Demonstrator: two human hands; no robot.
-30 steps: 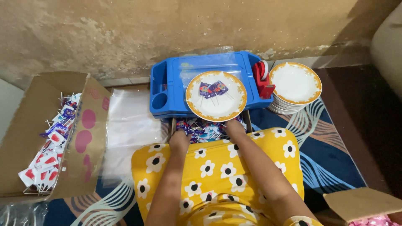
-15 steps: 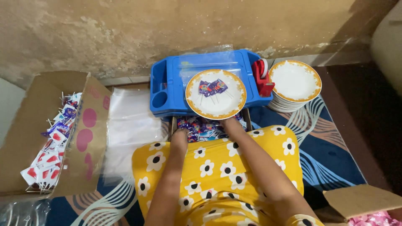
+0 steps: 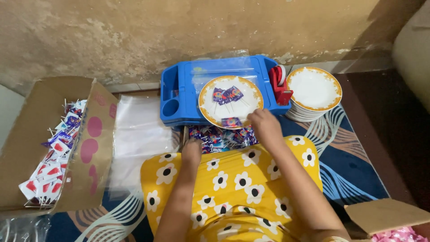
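A white plate with an orange rim (image 3: 231, 101) lies on a blue plastic tray (image 3: 179, 85) and carries a few wrapped lollipops (image 3: 227, 95), plus one more wrapped candy (image 3: 231, 122) at its near edge. My right hand (image 3: 265, 126) reaches to that near edge, fingers right beside the candy. My left hand (image 3: 193, 150) rests lower, at the edge of a pile of purple and blue wrapped candies (image 3: 221, 137) lying under the tray's front. Whether either hand grips a candy is hidden.
A stack of matching plates (image 3: 314, 92) stands at the right, a red tape dispenser (image 3: 279, 84) beside it. A cardboard box (image 3: 53, 143) of wrapped lollipops sits left, clear plastic bags (image 3: 141, 134) between. My yellow flowered lap fills the foreground; another carton (image 3: 387, 217) is bottom right.
My right hand has come up from the candy pile to the plate's near edge, where another wrapped candy now lies. The left hand has barely moved.
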